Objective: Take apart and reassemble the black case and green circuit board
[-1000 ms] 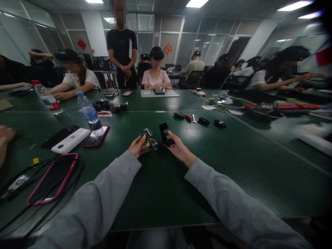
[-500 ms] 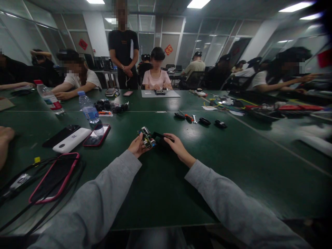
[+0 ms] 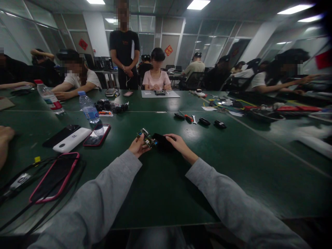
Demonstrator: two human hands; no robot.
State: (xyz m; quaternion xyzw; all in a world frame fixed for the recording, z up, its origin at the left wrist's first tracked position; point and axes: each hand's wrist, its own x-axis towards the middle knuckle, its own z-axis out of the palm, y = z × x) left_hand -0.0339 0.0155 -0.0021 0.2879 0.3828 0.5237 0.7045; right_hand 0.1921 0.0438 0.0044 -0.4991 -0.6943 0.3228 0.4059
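My left hand (image 3: pixel 137 146) is closed on a small circuit board assembly (image 3: pixel 147 139), which carries green boards, metallic parts and a blue part at its right end. My right hand (image 3: pixel 179 146) grips a black casing (image 3: pixel 164 141) by its right side. The board's right end is close to the casing's left edge; whether they touch I cannot tell. Both things are held above the green table (image 3: pixel 160 193). Beyond my hands lie a screwdriver (image 3: pixel 188 118), a wrench (image 3: pixel 194 119) and small black parts (image 3: pixel 204 121).
To the left lie a red-framed phone (image 3: pixel 97 135), a white power bank (image 3: pixel 72 140), another phone (image 3: pixel 54 178) and black cables (image 3: pixel 18 207). Two water bottles (image 3: pixel 88 108) stand behind them. Another person's hand (image 3: pixel 5 141) rests at the left edge. Wires and tools clutter the far right.
The black casing has turned in my right hand, so its broad dark face shows more. The circuit board assembly has tilted slightly and moved a little to the right.
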